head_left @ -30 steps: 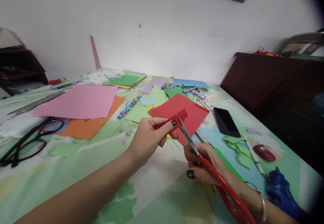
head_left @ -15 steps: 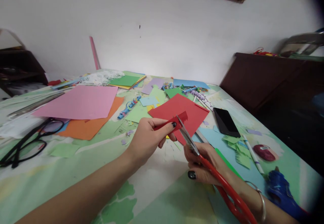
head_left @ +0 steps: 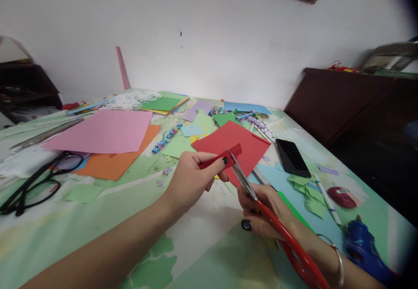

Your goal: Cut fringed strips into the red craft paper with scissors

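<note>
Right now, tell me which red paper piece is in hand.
The small red strip, pinched in the left hand at the scissors in the right hand. The large red sheet lies flat on the table behind.

Left hand (head_left: 192,178) in pinch grip, right hand (head_left: 264,210) curled closed

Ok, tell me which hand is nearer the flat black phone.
Right. The right hand lies just this side of the flat black phone; the left hand is farther off to its left.

Only the right hand's (head_left: 264,210) thumb has shifted slightly on the scissors (head_left: 243,180).
</note>
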Demonstrator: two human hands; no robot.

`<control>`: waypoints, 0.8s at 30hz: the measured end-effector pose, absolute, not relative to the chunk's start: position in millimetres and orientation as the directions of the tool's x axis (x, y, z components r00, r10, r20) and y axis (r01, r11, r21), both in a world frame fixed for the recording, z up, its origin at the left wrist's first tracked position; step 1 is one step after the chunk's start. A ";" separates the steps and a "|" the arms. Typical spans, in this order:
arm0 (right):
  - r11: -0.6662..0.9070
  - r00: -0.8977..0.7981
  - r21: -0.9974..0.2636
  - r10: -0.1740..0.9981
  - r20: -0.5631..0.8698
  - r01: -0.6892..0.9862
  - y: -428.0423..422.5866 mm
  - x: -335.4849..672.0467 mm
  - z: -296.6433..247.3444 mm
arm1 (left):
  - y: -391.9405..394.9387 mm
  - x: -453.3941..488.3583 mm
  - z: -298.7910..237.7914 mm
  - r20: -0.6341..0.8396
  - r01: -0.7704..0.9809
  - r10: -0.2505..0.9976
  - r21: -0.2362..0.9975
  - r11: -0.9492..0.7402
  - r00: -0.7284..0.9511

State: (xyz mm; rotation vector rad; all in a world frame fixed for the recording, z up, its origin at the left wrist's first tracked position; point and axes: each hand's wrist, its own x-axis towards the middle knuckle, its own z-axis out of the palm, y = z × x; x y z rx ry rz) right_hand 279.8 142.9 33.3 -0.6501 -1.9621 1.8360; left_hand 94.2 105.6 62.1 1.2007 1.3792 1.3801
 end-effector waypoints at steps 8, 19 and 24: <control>0.082 -0.817 -0.993 0.576 -0.021 0.083 144.0 279.5 32.1 | 105.4 94.4 61.9 0.069 0.089 0.976 0.995 -0.051 -0.207; 0.056 -0.816 -0.993 0.576 -0.055 0.107 141.1 279.5 36.2 | 104.6 94.0 61.3 0.068 0.052 0.977 0.997 -0.058 -0.200; 0.093 -0.812 -0.990 0.582 -0.031 0.104 141.9 278.5 35.9 | 105.8 94.0 61.1 0.071 0.042 0.978 0.997 -0.064 -0.196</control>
